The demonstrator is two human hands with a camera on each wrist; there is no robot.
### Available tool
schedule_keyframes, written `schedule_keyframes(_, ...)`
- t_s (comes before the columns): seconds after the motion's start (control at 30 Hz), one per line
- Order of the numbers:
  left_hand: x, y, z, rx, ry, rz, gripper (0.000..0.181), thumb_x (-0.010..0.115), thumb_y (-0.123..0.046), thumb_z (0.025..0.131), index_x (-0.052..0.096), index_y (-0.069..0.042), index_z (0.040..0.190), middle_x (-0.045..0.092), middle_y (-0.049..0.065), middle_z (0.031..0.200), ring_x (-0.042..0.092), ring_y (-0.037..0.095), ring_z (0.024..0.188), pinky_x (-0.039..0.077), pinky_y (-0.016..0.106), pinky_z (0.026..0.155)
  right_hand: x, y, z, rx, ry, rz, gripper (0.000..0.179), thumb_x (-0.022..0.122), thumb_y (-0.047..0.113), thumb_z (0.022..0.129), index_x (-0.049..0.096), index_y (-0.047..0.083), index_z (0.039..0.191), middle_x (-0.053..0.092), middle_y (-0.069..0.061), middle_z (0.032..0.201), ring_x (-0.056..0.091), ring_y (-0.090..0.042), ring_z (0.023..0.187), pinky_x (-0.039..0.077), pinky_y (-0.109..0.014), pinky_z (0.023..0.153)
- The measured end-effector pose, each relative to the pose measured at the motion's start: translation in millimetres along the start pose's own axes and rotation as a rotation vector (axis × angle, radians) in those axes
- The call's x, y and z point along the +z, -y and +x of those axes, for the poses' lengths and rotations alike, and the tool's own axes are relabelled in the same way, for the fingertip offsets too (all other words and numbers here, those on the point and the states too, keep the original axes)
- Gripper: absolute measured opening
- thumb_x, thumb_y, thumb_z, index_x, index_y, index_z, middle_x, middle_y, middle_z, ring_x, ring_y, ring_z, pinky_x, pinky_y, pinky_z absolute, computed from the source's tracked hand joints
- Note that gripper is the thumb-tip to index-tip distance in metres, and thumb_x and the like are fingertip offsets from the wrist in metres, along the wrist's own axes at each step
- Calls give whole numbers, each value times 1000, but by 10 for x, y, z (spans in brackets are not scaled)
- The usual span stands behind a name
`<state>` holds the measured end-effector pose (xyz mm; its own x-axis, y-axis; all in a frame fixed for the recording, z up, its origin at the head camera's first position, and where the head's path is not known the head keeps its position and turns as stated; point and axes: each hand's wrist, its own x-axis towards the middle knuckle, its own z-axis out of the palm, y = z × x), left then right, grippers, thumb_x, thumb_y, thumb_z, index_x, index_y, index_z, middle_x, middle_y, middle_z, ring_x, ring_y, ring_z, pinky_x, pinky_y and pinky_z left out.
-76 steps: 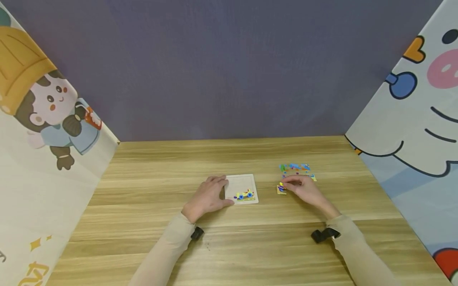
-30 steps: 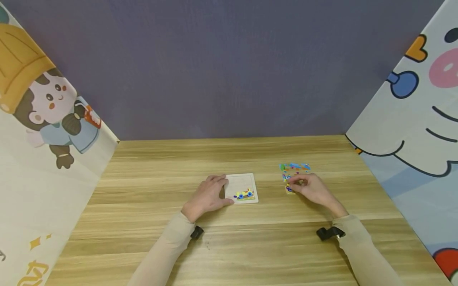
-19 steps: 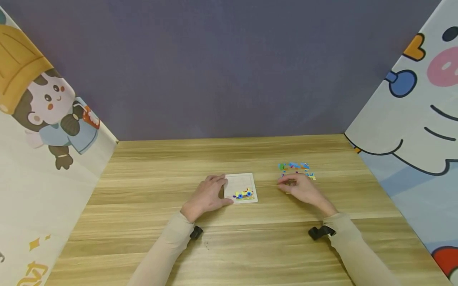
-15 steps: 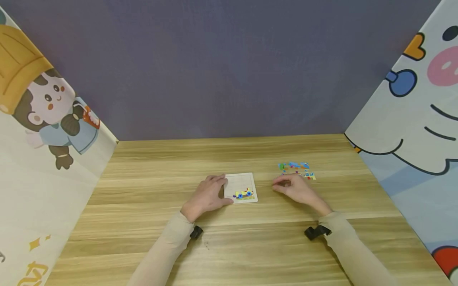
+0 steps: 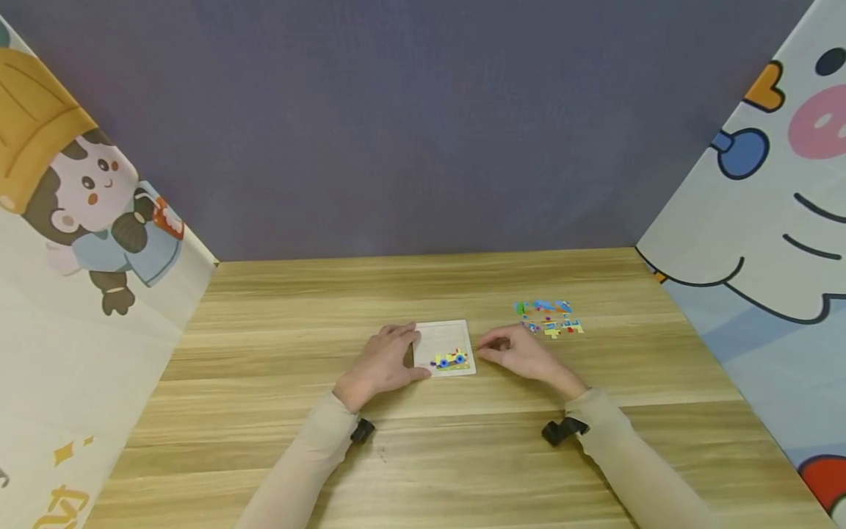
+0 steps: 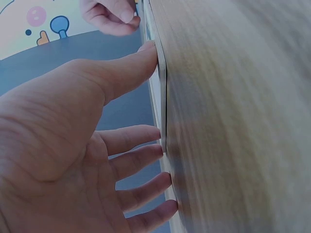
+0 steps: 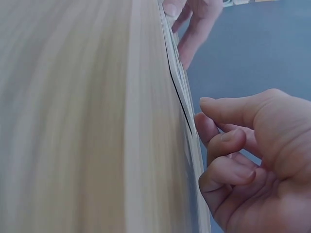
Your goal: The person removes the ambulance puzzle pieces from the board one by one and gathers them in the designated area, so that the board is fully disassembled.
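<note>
A pale square puzzle tray [image 5: 435,336] lies on the wooden table in the head view. Along its near right part runs a picture [image 5: 452,360] of a yellow vehicle with blue wheels. My left hand [image 5: 385,364] spans the tray's left side, thumb at the near corner, fingers near the far one. In the left wrist view that hand's straight fingers touch edge and table. Just right of the tray hovers my right hand [image 5: 522,353]. Its fingers are loosely curled, thumb near the index fingertip, and the right wrist view shows no piece between them.
Several colourful puzzle pieces [image 5: 543,305] lie in loose rows beyond the right hand, with a yellow piece [image 5: 552,333] at their near side. A dark partition [image 5: 423,132] stands at the table's back. Cartoon-printed panels [image 5: 747,242] flank both sides.
The right hand was at a purple and yellow piece near the pile. It has since moved left to the tray's side, uncovering other pieces. The left hand has stayed put.
</note>
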<state>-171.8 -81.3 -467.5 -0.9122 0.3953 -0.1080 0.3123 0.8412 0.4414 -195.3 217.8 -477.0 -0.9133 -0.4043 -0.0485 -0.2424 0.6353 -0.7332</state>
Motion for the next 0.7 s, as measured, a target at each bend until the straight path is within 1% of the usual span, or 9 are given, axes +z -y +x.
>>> schedule_keyframes(0.1,-4,4,4,1,-5,1,79,81,-50,92,56,-6,153,41,13,170,39,41,155,36,61,126,66,60,47,-20,19,31,16,78,19,97,83,12,111,81,-4,109,64,-10,85,52,-23,73)
schedule_keyframes(0.2,-2,5,7,5,-7,3,79,81,-51,92,57,-6,153,42,14,170,40,41,155,37,61,126,127,125,86,-36,32,40,16,79,19,96,82,13,111,81,-2,106,62,-10,82,51,-22,72)
schedule_keyframes(0.37,2,4,4,7,-9,9,78,81,-51,92,57,-6,152,43,13,169,41,41,154,38,61,125,234,216,153,-69,58,34,17,78,21,97,82,12,111,80,1,100,59,-10,75,49,-22,66)
schedule_keyframes(0.5,2,5,-1,6,-11,9,79,81,-51,92,57,-6,153,43,14,169,41,41,154,39,61,125,311,292,195,-82,82,29,18,78,23,97,82,13,111,78,3,97,59,-10,75,50,-22,65)
schedule_keyframes(0.7,11,17,-4,5,-11,15,80,81,-52,92,56,-7,153,43,14,169,41,41,154,38,61,125,393,353,246,-95,105,4,22,80,23,96,81,8,111,73,4,87,57,-7,71,49,-20,63)
